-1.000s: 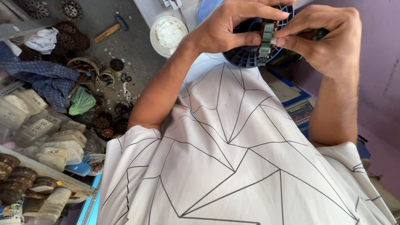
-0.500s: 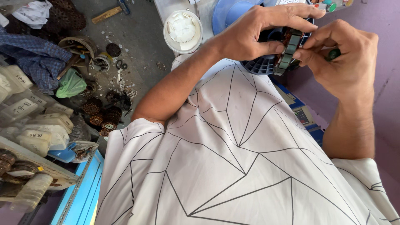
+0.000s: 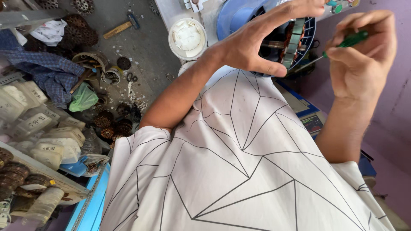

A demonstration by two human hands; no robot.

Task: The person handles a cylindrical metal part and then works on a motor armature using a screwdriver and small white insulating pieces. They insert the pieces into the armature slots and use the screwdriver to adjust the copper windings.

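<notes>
Looking down over a white shirt with thin black lines, we see our left hand curled around a motor stator, thumb underneath and fingers over the top. The hand hides most of the stator; only a strip of grey metal laminations and some copper winding shows. It sits in front of a blue fan housing, whose upper part is cut off by the frame edge. Our right hand is closed on a green-handled screwdriver; its thin shaft points toward the stator, but we cannot tell whether the tip touches. On the floor to the left lie a white round tub, a hammer and dark rusty gears, too small to make out.
</notes>
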